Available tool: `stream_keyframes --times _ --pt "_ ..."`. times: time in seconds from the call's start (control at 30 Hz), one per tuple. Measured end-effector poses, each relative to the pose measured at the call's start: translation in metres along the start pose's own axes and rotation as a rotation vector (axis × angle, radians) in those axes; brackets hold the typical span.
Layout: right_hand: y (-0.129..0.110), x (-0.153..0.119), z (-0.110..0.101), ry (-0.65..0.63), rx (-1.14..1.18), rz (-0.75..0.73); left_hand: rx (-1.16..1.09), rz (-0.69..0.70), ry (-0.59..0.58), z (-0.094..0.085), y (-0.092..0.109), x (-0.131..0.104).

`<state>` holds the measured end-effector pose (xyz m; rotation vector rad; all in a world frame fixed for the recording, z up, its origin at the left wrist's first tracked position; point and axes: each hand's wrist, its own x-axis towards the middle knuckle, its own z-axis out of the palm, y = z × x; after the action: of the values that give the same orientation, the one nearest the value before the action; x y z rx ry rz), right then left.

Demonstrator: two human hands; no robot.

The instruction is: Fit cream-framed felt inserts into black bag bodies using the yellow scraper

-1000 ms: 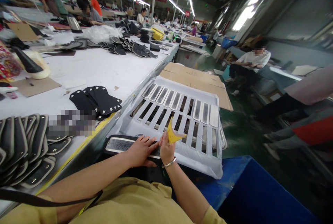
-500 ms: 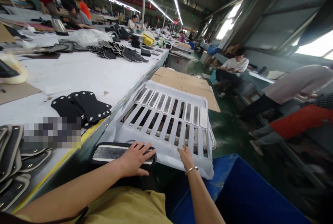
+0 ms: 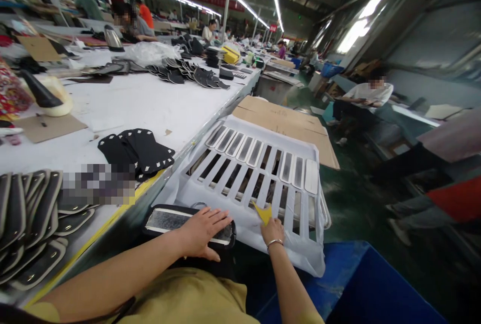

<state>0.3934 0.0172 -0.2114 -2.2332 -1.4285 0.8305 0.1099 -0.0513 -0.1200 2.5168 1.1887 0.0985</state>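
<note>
My left hand point(image 3: 206, 231) lies flat with fingers apart across the right part of a long dark panel point(image 3: 168, 220), which has a grey strip with pale edging on it. In my right hand point(image 3: 272, 233) is a flat yellow scraper point(image 3: 265, 213) with a notched-in edge, its pointed corner up. That hand is over the near part of a white slotted rack point(image 3: 235, 212). Along the rack's far row lie several pale-edged grey strips point(image 3: 235, 144); other slots show dark gaps. My left palm and fingers hide part of the panel.
On the white table point(image 3: 131, 106) at left are black cut pieces point(image 3: 145, 148) and stacked pale-edged pieces point(image 3: 32, 213). Cardboard point(image 3: 285, 123) lies beyond the rack. A blue bin point(image 3: 345, 269) stands at lower right. Several people work around the room.
The view has swung a little left. The scraper in my right hand has turned, so its broad yellow face now shows. My left hand stays on the panel.
</note>
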Motion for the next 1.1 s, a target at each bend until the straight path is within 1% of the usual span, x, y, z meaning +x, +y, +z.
stream_keyframes --times 0.03,0.1,0.2,0.27,0.37,0.43,0.5,0.6,0.7,0.77,0.8,0.87,0.9,0.93,0.97,1.03,1.1 --pt "-0.007 -0.004 -0.002 -0.032 0.039 -0.041 -0.023 -0.024 -0.010 -0.004 -0.005 -0.005" --pt "-0.024 -0.017 -0.003 -0.142 0.149 -0.143 -0.040 -0.098 -0.028 -0.012 -0.020 -0.021" --pt "-0.054 -0.045 0.002 -0.375 0.332 -0.271 -0.005 -0.257 -0.040 -0.023 -0.051 -0.058" --pt "-0.074 -0.064 0.007 -0.504 0.416 -0.335 -0.017 -0.378 -0.009 -0.027 -0.072 -0.088" --pt "-0.095 -0.082 0.009 -0.658 0.476 -0.418 -0.195 -0.506 0.068 -0.026 -0.095 -0.127" --pt "-0.102 -0.086 0.009 -0.715 0.484 -0.427 -0.393 -0.522 0.127 -0.020 -0.104 -0.144" --pt "-0.105 -0.086 0.009 -0.699 0.453 -0.435 -0.585 -0.482 0.191 -0.012 -0.106 -0.152" --pt "-0.104 -0.085 0.010 -0.625 0.354 -0.500 -0.790 -0.445 0.269 -0.002 -0.101 -0.149" --pt "-0.099 -0.083 0.011 -0.587 0.261 -0.644 -0.908 -0.509 0.356 0.005 -0.096 -0.137" --pt "-0.095 -0.081 0.011 -0.571 0.196 -0.744 -0.907 -0.546 0.388 0.007 -0.096 -0.130" --pt "-0.094 -0.082 0.011 -0.556 0.165 -0.752 -0.885 -0.559 0.392 0.008 -0.096 -0.127" --pt "-0.095 -0.086 0.010 -0.486 0.104 -0.706 -0.794 -0.568 0.389 0.006 -0.097 -0.125" --pt "-0.097 -0.090 0.009 -0.435 0.060 -0.700 -0.718 -0.559 0.392 0.004 -0.098 -0.125" --pt "-0.101 -0.096 0.007 -0.388 -0.003 -0.728 -0.617 -0.534 0.389 0.000 -0.097 -0.126" --pt "-0.106 -0.102 0.005 -0.355 -0.090 -0.797 -0.497 -0.494 0.369 -0.004 -0.097 -0.125" --pt "-0.119 -0.114 0.002 -0.339 -0.299 -0.958 -0.255 -0.386 0.277 -0.014 -0.094 -0.122" --pt "-0.133 -0.123 0.001 -0.354 -0.465 -1.038 -0.086 -0.292 0.164 -0.023 -0.089 -0.115"
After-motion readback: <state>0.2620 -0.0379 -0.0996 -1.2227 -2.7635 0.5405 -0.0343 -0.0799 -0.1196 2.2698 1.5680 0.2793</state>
